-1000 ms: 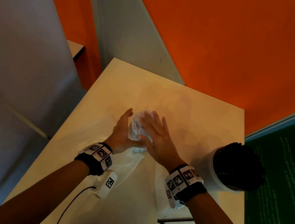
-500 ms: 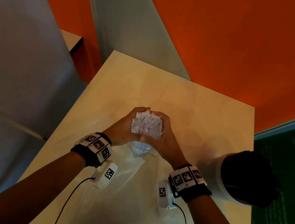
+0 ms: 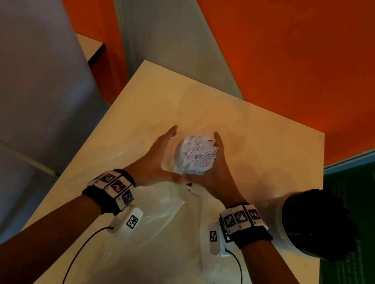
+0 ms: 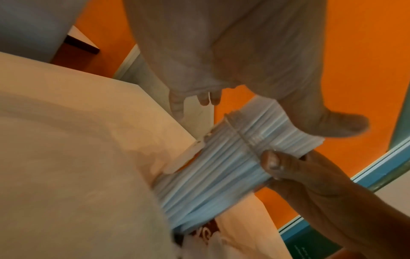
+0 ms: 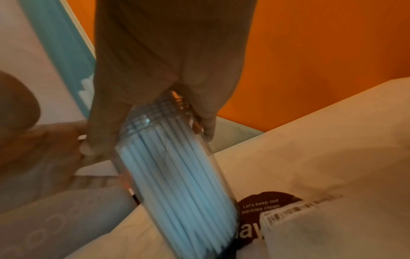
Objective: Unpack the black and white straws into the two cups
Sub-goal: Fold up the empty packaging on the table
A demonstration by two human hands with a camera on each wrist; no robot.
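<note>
So in the head view both hands sit around the middle of the frame, over a light wooden table [image 3: 268,140]. Between them stands a clear cup [image 5: 177,175] packed with white straws [image 3: 196,154], seen end-on from above as a round cluster of little tube mouths. The right hand [image 3: 220,172] is wrapped around the cup: the right wrist view shows the thumb on one side and fingers [image 5: 208,126] on the other, curled round the ribbed upper part of the clear wall. The left hand [image 3: 156,161] is just beside the cup with fingers straight and the palm facing it; from the left wrist view the thumb lies over the straw tops, but whether the palm actually touches the cup I can't tell.

A crumpled white plastic bag [image 3: 155,223] lies on the table below the hands, running toward the bottom of the frame, and the cup's base sits at or on it. The bag has a dark round label and a barcode sticker.

At the right edge of the head view, a white cup [image 3: 277,221] stuffed with black straws [image 3: 319,223] stands at the table's edge, well apart from the hands.
</note>
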